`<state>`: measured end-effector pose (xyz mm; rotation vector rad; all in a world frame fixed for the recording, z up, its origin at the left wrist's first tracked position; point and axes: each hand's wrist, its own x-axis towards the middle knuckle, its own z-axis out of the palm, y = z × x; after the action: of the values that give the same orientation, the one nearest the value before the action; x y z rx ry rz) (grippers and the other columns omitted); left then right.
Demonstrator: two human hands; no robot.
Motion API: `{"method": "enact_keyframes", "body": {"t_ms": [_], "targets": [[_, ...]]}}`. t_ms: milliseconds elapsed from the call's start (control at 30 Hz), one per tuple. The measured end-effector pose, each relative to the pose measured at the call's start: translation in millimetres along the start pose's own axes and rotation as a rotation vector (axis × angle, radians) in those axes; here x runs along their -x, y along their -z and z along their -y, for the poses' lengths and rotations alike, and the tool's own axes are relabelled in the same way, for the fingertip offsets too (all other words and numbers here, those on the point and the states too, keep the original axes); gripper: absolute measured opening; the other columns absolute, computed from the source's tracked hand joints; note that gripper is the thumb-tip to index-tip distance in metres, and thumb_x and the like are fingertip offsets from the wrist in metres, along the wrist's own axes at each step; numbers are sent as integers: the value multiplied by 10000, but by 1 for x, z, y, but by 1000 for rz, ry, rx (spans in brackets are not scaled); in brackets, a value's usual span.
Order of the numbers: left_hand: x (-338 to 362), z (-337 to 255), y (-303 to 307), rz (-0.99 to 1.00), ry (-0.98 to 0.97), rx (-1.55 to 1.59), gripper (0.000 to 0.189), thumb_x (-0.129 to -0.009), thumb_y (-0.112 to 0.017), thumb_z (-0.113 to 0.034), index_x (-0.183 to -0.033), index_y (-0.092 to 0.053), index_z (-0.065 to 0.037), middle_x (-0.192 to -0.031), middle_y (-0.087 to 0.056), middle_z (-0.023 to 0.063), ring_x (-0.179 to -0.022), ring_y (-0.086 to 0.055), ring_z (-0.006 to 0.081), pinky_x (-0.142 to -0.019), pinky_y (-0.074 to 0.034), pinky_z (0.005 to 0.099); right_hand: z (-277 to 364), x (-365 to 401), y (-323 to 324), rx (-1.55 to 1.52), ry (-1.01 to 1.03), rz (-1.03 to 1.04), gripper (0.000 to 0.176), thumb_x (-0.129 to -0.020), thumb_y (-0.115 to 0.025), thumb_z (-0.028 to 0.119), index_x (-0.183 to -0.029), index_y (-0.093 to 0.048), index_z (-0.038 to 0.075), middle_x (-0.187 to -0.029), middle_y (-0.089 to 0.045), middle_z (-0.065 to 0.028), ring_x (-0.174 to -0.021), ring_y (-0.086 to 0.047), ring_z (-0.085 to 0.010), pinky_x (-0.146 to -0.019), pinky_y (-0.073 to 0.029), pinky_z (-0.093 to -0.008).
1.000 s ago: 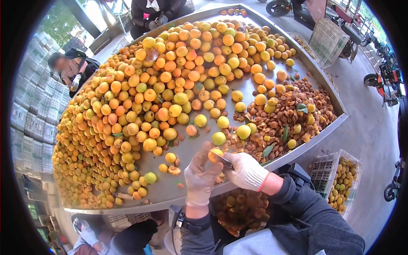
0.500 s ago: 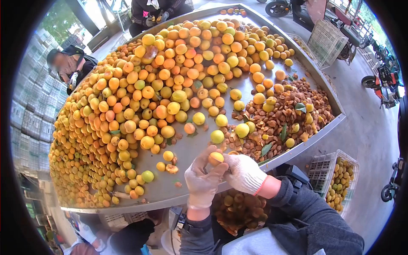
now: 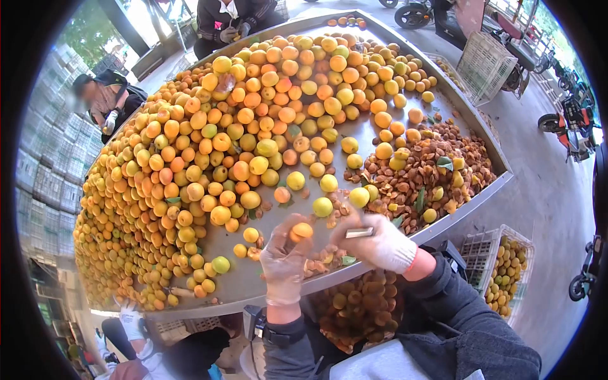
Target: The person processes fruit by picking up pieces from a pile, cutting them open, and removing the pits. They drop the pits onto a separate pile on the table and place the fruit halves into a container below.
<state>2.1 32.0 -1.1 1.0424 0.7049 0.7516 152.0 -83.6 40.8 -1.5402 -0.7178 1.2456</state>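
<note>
Closest to you, below the table edge, a shaded mass of fruit (image 3: 358,313) sits between your forearms; I cannot make out what contains it.

Just above it, your gloved left hand (image 3: 285,259) holds the orange fruit (image 3: 301,230) over the table's near edge, pinched between thumb and curled fingers. It seems parted into two lobes, though you cannot tell from here whether it is cut right through. Judge it light and fairly soft, with flesh that likely bruises under a hard squeeze and turns slippery where juice wets the glove. Take hold around its widest part, fingertips on both sides, with just enough pressure to keep the lobes from sliding.

Your gloved right hand (image 3: 382,244), blurred, has its fingers bent around a small tool (image 3: 360,232), seemingly a knife. It stands apart from the fruit; grip it by the handle, away from any edge.

Beyond your hands, the bare metal table (image 3: 218,240) carries loose fruit and a brown heap (image 3: 411,187) of what look like pits. Farther off, the big fruit pile (image 3: 221,136) probably rolls easily if nudged. At the far side, a co-worker's gloved hand (image 3: 229,34) shows.
</note>
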Motion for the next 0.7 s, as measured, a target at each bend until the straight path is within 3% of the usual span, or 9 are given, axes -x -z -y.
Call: {"method": "enact_keyframes", "body": {"t_ms": [133, 267, 300, 333, 400, 433, 600, 667, 700], "targets": [[4, 14, -9, 159, -145, -526, 432, -751, -744, 33, -1162, -615, 7, -1130, -625, 93, -966, -598, 127, -814, -503, 233, -15, -18, -7, 153, 216, -134, 390, -812, -686, 230, -1125, -599, 15, -909, -668, -87, -845, -613, -128, -761, -496, -281], [4, 19, -4, 218, -19, -282, 403, -764, -696, 64, -1158, -619, 25, -1070, -603, 57, -938, -602, 114, -786, -498, 221, -18, -18, 2, 36, 113, -24, 450, -802, -697, 301, -1130, -593, 11, -943, -665, -104, -897, -638, -187, -810, -500, -313], [5, 17, -1, 222, 114, -94, 415, -771, -690, 62, -1176, -608, 23, -1098, -605, 82, -947, -611, 131, -800, -508, 238, -9, -15, 3, -58, 61, -9, 365, -817, -659, 281, -1060, -613, 12, -844, -651, -63, -738, -632, -148, -667, -509, -274], [5, 16, 2, 224, 245, 95, 427, -778, -683, 59, -1194, -596, 21, -1127, -608, 107, -956, -619, 148, -814, -519, 255, -3, -14, 6, -63, 60, -7, 365, -817, -659, 281, -1060, -613, 12, -844, -651, -63, -738, -632, -148, -667, -509, -274], [6, 16, 4, 259, 245, 283, 440, -795, -684, 30, -1220, -575, 6, -1135, -599, 114, -952, -620, 175, -843, -524, 290, 3, -10, 13, -384, -174, 60, 273, -839, -613, 263, -978, -624, 28, -736, -609, -20, -553, -542, -73, -495, -435, -216], [6, 16, 5, 293, 241, 476, 454, -812, -684, 0, -1246, -555, -9, -1143, -590, 121, -949, -620, 203, -871, -530, 324, 5, -10, 12, -402, -129, 50, 238, -852, -582, 260, -938, -621, 42, -679, -580, -8, -459, -461, -44, -401, -353, -199], [4, 11, 8, 216, 210, 498, 473, -847, -673, -68, -1289, -516, -6, -1145, -581, 136, -938, -618, 197, -855, -539, 326, 1, -14, 15, -337, -145, 2, 243, -863, -582, 259, -976, -630, 49, -714, -603, -18, -483, -498, -64, -399, -379, -210], [6, 13, 4, 169, 247, 482, 472, -863, -660, -86, -1300, -504, 0, -1136, -583, 137, -930, -622, 197, -857, -540, 330, -3, -28, -1, -673, 55, -522, 210, -856, -535, 199, -969, -628, 49, -679, -565, -40, -423, -419, -76, -385, -312, -204], [6, 14, 1, 180, 261, 428, 469, -880, -643, -100, -1307, -488, 16, -1121, -588, 140, -919, -626, 200, -849, -545, 334, 2, -25, 3, -797, 119, -467, 234, -891, -553, 227, -1032, -601, 46, -689, -560, -58, -419, -411, -90, -382, -303, -205]]}}
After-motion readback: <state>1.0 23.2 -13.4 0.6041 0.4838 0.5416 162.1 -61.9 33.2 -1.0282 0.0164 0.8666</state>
